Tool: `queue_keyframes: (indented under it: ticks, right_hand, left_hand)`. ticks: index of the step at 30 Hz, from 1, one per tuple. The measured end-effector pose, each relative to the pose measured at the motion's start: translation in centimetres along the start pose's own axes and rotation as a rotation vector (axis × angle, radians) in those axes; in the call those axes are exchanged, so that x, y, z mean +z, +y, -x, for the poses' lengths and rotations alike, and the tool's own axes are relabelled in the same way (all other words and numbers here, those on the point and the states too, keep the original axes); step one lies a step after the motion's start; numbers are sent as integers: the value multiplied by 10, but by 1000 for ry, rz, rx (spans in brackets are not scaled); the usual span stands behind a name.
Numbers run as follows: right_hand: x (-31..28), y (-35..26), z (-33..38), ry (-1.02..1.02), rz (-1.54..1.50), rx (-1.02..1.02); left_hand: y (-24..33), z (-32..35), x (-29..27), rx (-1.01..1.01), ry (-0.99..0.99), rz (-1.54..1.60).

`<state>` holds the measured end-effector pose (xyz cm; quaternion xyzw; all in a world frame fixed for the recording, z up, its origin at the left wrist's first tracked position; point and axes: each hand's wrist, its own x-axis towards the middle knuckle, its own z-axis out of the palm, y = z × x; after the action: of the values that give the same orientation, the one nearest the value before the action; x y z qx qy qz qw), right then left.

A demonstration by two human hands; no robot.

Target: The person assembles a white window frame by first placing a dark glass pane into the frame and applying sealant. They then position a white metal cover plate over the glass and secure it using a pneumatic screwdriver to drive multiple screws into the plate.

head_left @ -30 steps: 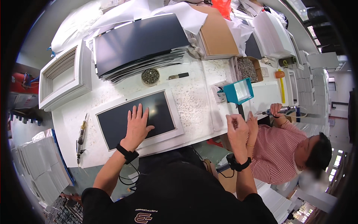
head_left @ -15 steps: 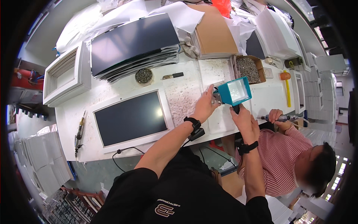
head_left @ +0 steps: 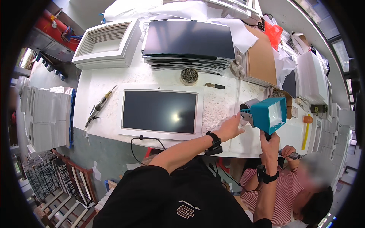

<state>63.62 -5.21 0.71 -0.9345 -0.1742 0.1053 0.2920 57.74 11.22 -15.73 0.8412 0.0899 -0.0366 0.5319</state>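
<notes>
In my right hand (head_left: 270,148) is the short black handle of a teal box-shaped tool (head_left: 261,118), its fingers closed round it. The box has a whitish, shiny open face on the right and a metal bracket with a dark grey round part on the left. My left hand (head_left: 229,128) reaches to that bracket with thumb and fingers apart; whether its fingertips touch the metal I cannot tell. Left of my hands, a dark panel (head_left: 157,111) lies in a white frame (head_left: 198,114) on the white table (head_left: 218,100).
A power screwdriver (head_left: 99,106) lies at the left. Behind are a tin of screws (head_left: 189,76), a knife (head_left: 215,86), stacked dark panels (head_left: 188,40) and white frames (head_left: 104,43). A co-worker (head_left: 281,190) sits close at right, holding a driver (head_left: 291,154). An orange-headed mallet (head_left: 307,131) lies beyond.
My view has swung left, so the table sits further right. The teal tool is still in my right hand, its open face turned more to the right. My left hand's thumb has come away from the bracket.
</notes>
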Motion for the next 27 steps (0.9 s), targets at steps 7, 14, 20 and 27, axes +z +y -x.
queue_keyframes:
  ticks: [7,14,20,27]
  right_hand:
    - [66,-40,-31,-311,-9,-375]
    - [112,-81,-68,-451,238,-490]
    - [128,-90,-84,-505,305,-524]
    - [138,-114,-94,-585,344,-570]
  left_hand:
    - [-30,169,-172,-168,-196,365]
    - [-89,322,-290,-558,331,133]
    - [-160,315,-295,-397,911,-518]
    - [-202,300,-290,-445,959,-532]
